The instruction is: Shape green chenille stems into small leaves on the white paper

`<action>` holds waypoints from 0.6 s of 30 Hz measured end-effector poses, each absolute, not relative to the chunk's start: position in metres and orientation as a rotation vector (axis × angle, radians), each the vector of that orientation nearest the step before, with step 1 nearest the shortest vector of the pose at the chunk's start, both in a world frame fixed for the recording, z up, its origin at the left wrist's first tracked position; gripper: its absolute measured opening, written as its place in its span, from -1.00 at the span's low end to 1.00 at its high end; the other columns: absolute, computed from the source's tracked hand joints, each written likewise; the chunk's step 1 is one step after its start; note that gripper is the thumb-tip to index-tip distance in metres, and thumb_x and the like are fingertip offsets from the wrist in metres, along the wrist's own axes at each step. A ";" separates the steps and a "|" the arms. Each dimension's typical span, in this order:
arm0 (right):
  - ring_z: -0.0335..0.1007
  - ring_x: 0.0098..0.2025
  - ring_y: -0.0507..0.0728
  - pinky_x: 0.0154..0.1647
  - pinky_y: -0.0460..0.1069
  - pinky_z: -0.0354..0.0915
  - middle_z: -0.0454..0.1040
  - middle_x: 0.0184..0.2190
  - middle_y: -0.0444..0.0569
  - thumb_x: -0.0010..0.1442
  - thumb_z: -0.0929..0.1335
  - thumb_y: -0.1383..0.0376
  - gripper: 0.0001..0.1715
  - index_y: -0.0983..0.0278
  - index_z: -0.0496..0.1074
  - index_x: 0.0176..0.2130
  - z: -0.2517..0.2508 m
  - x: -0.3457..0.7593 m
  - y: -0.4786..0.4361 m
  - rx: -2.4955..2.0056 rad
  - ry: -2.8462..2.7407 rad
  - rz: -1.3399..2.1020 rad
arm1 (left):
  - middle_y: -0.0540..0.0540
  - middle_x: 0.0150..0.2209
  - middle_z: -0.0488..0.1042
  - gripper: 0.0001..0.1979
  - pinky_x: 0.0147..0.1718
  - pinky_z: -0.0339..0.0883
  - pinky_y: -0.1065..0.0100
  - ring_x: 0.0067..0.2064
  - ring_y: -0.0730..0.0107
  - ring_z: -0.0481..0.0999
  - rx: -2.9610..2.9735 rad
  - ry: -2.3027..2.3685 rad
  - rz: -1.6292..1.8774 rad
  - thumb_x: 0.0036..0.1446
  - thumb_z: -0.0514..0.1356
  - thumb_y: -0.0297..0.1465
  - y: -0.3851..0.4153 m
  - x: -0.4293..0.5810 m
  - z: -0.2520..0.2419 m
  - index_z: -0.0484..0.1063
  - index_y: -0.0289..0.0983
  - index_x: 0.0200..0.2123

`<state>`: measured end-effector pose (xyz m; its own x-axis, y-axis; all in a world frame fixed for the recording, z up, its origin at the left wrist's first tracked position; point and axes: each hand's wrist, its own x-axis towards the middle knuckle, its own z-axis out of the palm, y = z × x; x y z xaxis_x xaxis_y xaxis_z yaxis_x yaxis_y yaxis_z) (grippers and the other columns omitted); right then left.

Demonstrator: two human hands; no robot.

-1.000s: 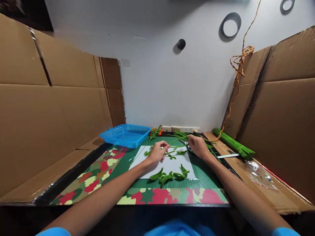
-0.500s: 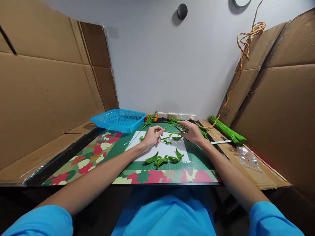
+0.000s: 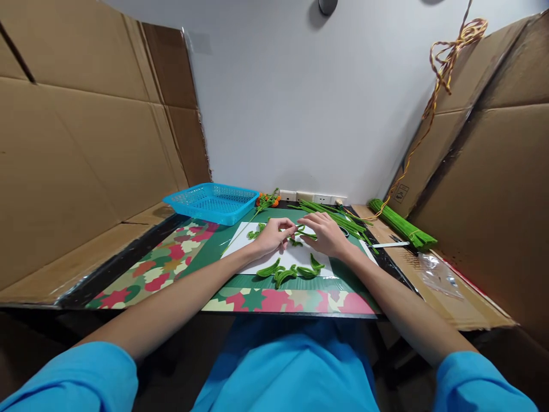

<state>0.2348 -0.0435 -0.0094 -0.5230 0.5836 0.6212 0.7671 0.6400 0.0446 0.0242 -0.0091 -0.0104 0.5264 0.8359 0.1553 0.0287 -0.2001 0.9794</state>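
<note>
Over the white paper (image 3: 234, 247), my left hand (image 3: 274, 236) pinches a green pipe cleaner (image 3: 301, 228) between thumb and fingertips. My right hand (image 3: 325, 233) is curled around the other side of it, close to the left fingertips; its exact grip is partly hidden. The pipe cleaner forms a small bend between the hands. Below them, several leaf shapes of bent green pipe cleaner (image 3: 283, 277) lie along the paper's near edge. Smaller green pieces (image 3: 254, 234) lie beyond the left hand and under both hands.
A blue plastic basket (image 3: 206, 216) stands at the back left, next to orange flowers on a green stem (image 3: 270, 200). Loose green pipe cleaners (image 3: 343, 220) lie behind my right hand. Farther right are a tied bundle (image 3: 405, 226), a white strip-like tool (image 3: 389, 245) and a clear bag (image 3: 438, 276).
My hands have come closer together, the right one moving inward. The long loop of pipe cleaner between them now shows as a smaller bend. The view has shifted slightly.
</note>
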 end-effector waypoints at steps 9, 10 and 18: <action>0.35 -0.16 0.22 -0.09 0.07 0.22 0.55 -0.25 0.05 0.39 0.35 0.16 -0.76 0.23 0.54 -0.07 -0.007 0.238 -0.045 -1.122 -2.303 -0.430 | 0.04 -0.47 0.40 -0.52 -0.79 0.14 0.53 -0.68 0.63 0.32 1.575 0.775 0.898 0.04 0.36 0.00 -0.010 0.027 -0.008 0.41 -0.31 -0.30; 0.35 -0.15 0.22 -0.09 0.08 0.21 0.55 -0.25 0.05 0.40 0.34 0.13 -0.73 0.23 0.55 -0.08 -0.007 0.240 -0.045 -1.141 -2.292 -0.419 | 0.04 -0.47 0.41 -0.53 -0.79 0.14 0.54 -0.68 0.64 0.32 1.570 0.772 0.904 0.04 0.36 -0.01 -0.009 0.027 -0.009 0.40 -0.31 -0.30; 0.40 -0.12 0.24 -0.14 0.05 0.23 0.52 -0.17 0.09 0.35 0.36 -0.02 -0.57 0.23 0.54 -0.01 -0.010 0.245 -0.049 -1.251 -2.185 -0.411 | 0.00 -0.40 0.44 -0.58 -0.77 0.05 0.57 -0.66 0.68 0.34 1.533 0.743 0.904 0.10 0.34 -0.05 -0.009 0.027 -0.013 0.41 -0.31 -0.25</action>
<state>0.2449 -0.0489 -0.0104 -0.3908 0.6792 0.6213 0.8586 0.5122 -0.0199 0.0272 -0.0090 -0.0135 0.5034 0.8523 0.1422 -0.0256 -0.1498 0.9884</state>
